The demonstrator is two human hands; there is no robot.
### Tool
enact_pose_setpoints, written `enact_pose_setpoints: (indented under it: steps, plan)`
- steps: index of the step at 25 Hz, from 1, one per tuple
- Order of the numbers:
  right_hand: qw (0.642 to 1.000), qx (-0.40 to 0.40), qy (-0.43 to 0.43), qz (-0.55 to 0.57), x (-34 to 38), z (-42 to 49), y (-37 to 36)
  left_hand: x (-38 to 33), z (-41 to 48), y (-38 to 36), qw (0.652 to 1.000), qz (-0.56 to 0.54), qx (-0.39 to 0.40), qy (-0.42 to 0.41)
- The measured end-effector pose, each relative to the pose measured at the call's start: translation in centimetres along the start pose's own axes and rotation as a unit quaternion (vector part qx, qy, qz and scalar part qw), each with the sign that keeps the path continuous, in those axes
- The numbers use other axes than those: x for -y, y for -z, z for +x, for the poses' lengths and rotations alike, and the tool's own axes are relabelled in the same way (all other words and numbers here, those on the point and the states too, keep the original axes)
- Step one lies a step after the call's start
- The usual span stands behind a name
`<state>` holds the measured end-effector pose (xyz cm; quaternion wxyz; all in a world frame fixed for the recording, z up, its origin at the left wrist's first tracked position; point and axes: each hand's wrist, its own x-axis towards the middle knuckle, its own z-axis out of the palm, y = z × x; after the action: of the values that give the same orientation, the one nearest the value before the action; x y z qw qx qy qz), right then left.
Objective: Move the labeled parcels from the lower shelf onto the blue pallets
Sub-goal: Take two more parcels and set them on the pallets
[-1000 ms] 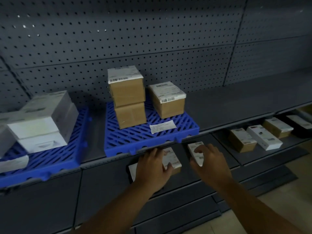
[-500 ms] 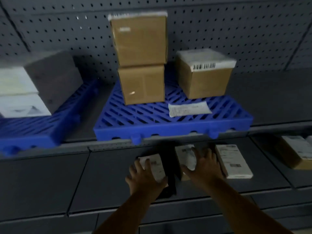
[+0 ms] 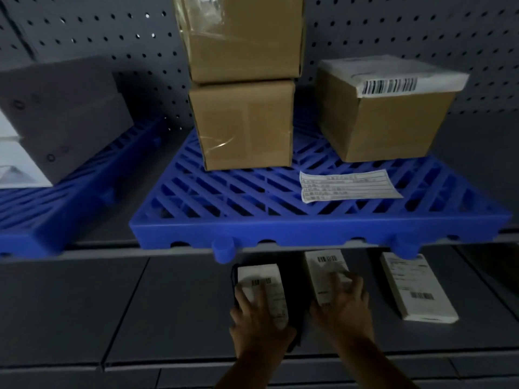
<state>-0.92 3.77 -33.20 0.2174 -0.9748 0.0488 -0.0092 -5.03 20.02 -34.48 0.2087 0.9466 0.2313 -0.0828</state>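
while i bend toward the lower shelf (image 3: 112, 304), both my hands are down on the parcels there. my left hand (image 3: 258, 321) lies on the dark parcel (image 3: 259, 279), which has a white label with barcodes on top. the fingers are rather straight and spread over the label, and the thumb is at the parcel's right edge. my right hand (image 3: 345, 307) is on the middle parcel (image 3: 325, 265), just beside the dark one. its fingers cover the near half of the white label. the picture is blurred there, so i cannot tell if this hand grasps the parcel or only rests on it. a third parcel (image 3: 415, 287), white and flat, lies further right on the same shelf, apart from my hands.

on the shelf above stands the blue pallet (image 3: 280, 234), and its front edge hangs a little over the parcels. two brown boxes (image 3: 241, 124) are stacked on its back part, one on the other. to the right of them stands a single brown box (image 3: 384, 127) with a white barcode label folded over its top. a paper slip (image 3: 348, 185) lies flat on the pallet grid in front of this box. at the left is a second blue pallet (image 3: 42, 234), which carries a grey box (image 3: 61, 113). behind everything is the grey pegboard wall (image 3: 84, 29).
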Motion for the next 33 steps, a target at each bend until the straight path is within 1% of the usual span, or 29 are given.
enact_pose_setpoints:
  steps: [5, 11, 13, 16, 19, 23, 26, 28, 30, 33]
  plan:
    - [0.999, -0.024, 0.001, 0.04, 0.4, -1.2, 1.5, 2.3, -1.4, 1.1, 0.997, -0.031, -0.038, -0.066]
    - [0.998, -0.055, 0.008, 0.005, 1.8, -6.3, 9.2, 3.1, -7.8, 6.7, 0.99, -0.072, -0.03, -0.114]
    - [0.999, -0.043, 0.002, -0.002, 1.7, -8.1, 11.6, 2.9, -10.3, 8.2, 0.988, -0.071, -0.039, -0.133]
    - [0.998, -0.06, 0.016, 0.018, 1.0, -10.4, 14.3, 1.6, -13.7, 10.2, 0.985, -0.067, -0.065, -0.149]
    - [0.997, -0.06, 0.03, 0.028, 0.0, -12.4, 15.8, 0.6, -16.7, 11.3, 0.983, -0.052, -0.084, -0.153]
    - [0.997, -0.064, 0.04, 0.009, -0.1, -15.3, 18.6, 0.3, -19.8, 12.7, 0.983, -0.035, -0.085, -0.162]
    - [0.996, -0.079, 0.032, -0.016, -0.2, -17.1, 20.4, 0.1, -21.3, 13.6, 0.977, -0.043, -0.094, -0.188]
    - [0.996, -0.09, 0.016, -0.017, -0.4, -18.2, 21.3, -0.2, -22.0, 14.1, 0.973, -0.046, -0.09, -0.206]
    - [0.995, -0.098, -0.003, -0.017, -1.0, -19.4, 22.3, -0.8, -22.5, 14.8, 0.97, -0.041, -0.067, -0.228]
    - [0.991, -0.125, -0.029, -0.045, -2.1, -20.9, 24.3, -2.5, -23.2, 15.1, 0.962, -0.036, -0.039, -0.268]
